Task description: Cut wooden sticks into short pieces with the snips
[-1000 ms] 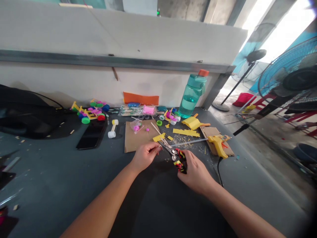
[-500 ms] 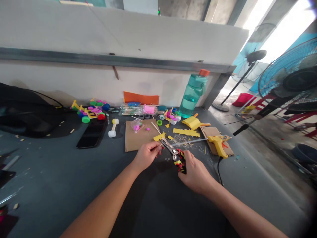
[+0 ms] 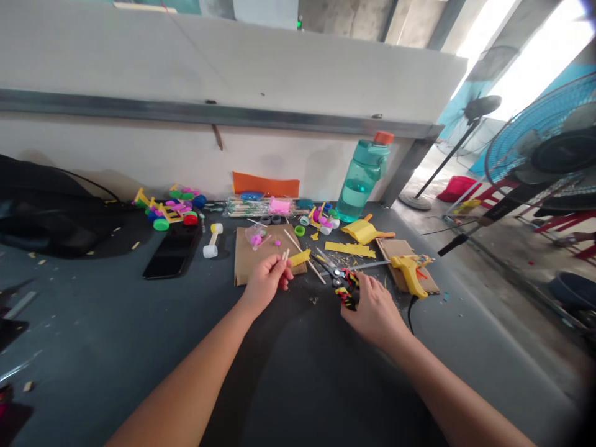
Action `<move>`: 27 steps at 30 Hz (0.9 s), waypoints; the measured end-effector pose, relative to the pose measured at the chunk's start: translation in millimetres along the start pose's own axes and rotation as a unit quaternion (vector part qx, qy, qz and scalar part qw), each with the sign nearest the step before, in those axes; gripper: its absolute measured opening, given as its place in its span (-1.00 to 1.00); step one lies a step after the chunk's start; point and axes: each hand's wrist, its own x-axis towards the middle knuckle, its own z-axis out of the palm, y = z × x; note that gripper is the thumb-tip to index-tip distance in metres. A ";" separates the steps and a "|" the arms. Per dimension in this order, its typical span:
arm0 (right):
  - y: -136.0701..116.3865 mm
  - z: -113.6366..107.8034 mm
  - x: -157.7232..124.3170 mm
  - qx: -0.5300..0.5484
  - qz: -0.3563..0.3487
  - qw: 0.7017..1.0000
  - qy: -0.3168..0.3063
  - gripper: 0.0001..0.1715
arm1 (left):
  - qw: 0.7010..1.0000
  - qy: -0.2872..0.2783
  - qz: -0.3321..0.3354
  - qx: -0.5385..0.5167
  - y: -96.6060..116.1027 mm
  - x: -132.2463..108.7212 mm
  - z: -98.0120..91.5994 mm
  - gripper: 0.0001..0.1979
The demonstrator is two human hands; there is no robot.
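Observation:
My left hand (image 3: 266, 280) pinches short pale wooden sticks (image 3: 285, 255) upright between thumb and fingers, above the near edge of a brown cardboard sheet (image 3: 254, 261). My right hand (image 3: 374, 309) is closed around the red, yellow and black handles of a pair of scissors (image 3: 342, 283), whose metal blades point up and to the left over the dark table (image 3: 139, 335). A long thin wooden skewer (image 3: 303, 254) and yellow paper scraps (image 3: 349, 248) lie just beyond both hands.
A yellow glue gun (image 3: 410, 272) rests on cardboard at the right, its cord running toward me. A teal water bottle (image 3: 361, 180), a black phone (image 3: 172, 251), colourful bottle-cap toys (image 3: 170, 211), a black bag (image 3: 51, 211) and standing fans (image 3: 544, 149) surround the work area.
My left hand has drawn back from the scissor blades and lifted short stick pieces upright. My right hand has carried the scissors a little to the right and away.

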 end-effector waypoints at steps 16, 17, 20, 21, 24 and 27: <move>-26.9 0.2 -4.9 0.411 -0.021 0.911 0.020 -0.76 | 0.962 -0.251 -0.094 -0.052 9.2 -24.6 45.9 -0.64; -28.4 2.4 -4.5 0.432 -0.010 0.902 0.015 -0.77 | 0.966 -0.248 -0.071 -0.018 9.0 -24.3 45.7 -0.64; -29.8 6.7 -1.6 0.438 -0.010 0.898 0.035 -0.81 | 0.968 -0.219 0.040 0.117 9.5 -22.7 43.3 -0.65; -29.6 7.7 -0.4 0.427 -0.018 0.903 0.044 -0.83 | 0.961 -0.204 0.085 0.166 9.4 -21.9 42.1 -0.67; -28.1 11.9 2.6 0.385 -0.047 0.920 0.061 -0.85 | 0.921 -0.145 0.203 0.298 6.0 -18.5 37.3 -0.77; -26.3 19.5 4.4 0.350 -0.066 0.932 0.060 -0.85 | 0.895 -0.140 0.239 0.351 -1.5 -15.1 33.1 -0.79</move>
